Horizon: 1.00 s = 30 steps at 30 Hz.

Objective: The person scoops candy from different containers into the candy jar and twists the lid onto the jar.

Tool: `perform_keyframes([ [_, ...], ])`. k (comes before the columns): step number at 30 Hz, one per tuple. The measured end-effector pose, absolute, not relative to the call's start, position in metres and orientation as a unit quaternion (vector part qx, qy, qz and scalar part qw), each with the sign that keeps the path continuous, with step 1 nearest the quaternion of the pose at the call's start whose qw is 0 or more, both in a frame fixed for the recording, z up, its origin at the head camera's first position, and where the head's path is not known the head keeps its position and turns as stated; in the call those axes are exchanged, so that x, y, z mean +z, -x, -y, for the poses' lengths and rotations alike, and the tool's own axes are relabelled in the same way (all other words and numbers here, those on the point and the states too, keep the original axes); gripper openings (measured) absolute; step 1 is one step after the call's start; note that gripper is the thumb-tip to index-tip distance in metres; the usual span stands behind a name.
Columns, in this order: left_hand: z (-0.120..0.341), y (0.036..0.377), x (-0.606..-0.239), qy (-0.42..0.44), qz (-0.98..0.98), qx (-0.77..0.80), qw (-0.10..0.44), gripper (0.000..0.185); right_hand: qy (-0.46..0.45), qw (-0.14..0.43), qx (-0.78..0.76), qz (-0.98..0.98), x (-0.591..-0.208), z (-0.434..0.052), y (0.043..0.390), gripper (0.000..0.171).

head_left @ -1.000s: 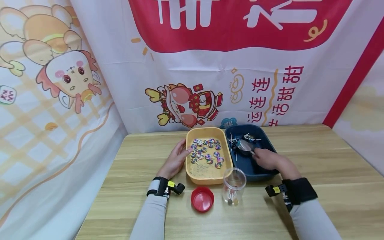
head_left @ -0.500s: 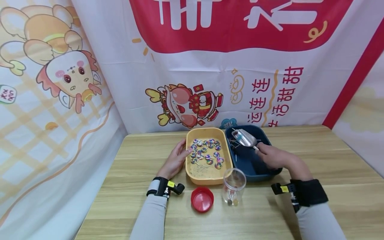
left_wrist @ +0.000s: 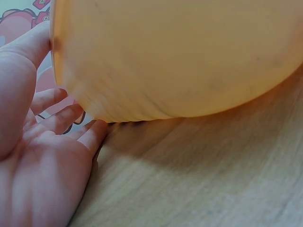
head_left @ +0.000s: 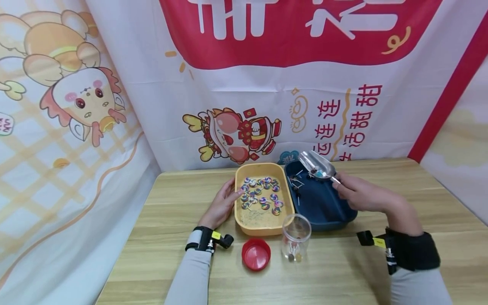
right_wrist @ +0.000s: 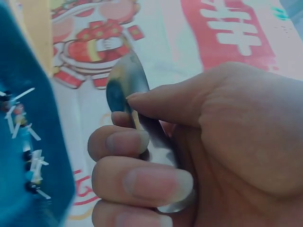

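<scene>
My right hand [head_left: 358, 194] is wrapped round the handle of the metal scoop [head_left: 313, 162] over the blue tray [head_left: 320, 203], the scoop's mouth seemingly tipped up, probably so the small load [head_left: 317, 173] settles back rather than spilling. My left hand [head_left: 220, 206] pinches the yellow tray [head_left: 263, 231] just left of the blue tray, thumb over the rim, perhaps to steady it. The clear jar [head_left: 296, 231] stands at the blue tray's near-left corner, presumably for easy reach.

Bright head view, dimmer left wrist view, hazy right.
</scene>
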<state>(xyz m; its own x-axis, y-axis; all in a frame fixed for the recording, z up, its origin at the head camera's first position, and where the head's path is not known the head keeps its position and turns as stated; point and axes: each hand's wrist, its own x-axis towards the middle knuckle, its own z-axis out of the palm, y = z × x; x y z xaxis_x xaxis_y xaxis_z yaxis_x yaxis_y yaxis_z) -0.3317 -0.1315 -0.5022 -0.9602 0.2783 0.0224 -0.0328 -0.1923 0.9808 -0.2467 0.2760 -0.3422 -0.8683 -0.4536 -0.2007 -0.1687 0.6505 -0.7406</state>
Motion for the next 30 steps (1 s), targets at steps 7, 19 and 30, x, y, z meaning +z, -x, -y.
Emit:
perform_keyframes([
  [7,0.131,0.332,-0.504,-0.089,-0.632,0.763,0.102,0.074,0.218,0.155,-0.374,-0.888,-0.321,-0.283,0.223,0.059],
  [19,0.130,0.331,-0.503,-0.081,-0.633,0.763,0.100,0.075,0.257,0.091,-0.331,-0.903,-0.296,-0.302,0.185,0.025],
  [30,0.130,0.330,-0.503,-0.080,-0.636,0.761,0.098,0.074,0.262,0.154,-0.271,-0.914,-0.288,-0.320,0.176,0.028],
])
